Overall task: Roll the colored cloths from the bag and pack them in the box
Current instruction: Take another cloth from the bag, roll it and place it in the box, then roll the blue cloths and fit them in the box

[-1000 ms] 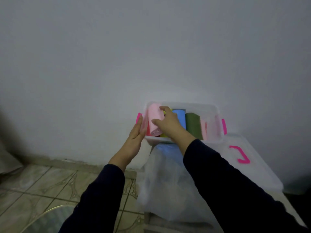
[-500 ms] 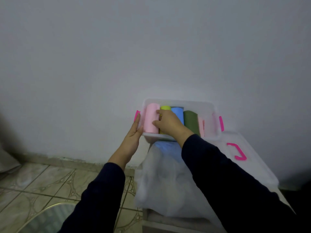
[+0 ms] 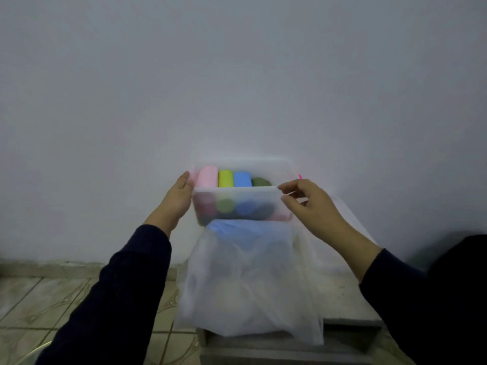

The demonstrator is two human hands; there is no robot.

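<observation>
A clear plastic box (image 3: 237, 192) stands against the wall and holds rolled cloths side by side: pink (image 3: 208, 176), yellow (image 3: 225, 178), blue (image 3: 242, 178) and dark green (image 3: 261, 182). My left hand (image 3: 176, 198) lies flat against the box's left wall. My right hand (image 3: 307, 204) pinches the rim at the box's front right corner with thumb and forefinger. In front of the box lies a translucent white bag (image 3: 250, 280), with a blue cloth (image 3: 237, 229) showing through its top.
Box and bag rest on a low grey stand (image 3: 347, 325) by a plain white wall. A pink clip (image 3: 300, 177) shows at the box's right end. Patterned floor tiles (image 3: 52, 299) lie to the left, and dark shapes fill the right edge.
My right hand has let go of the pink roll, which now lies in the box, and has moved to the box's right front corner. The view has dropped lower.
</observation>
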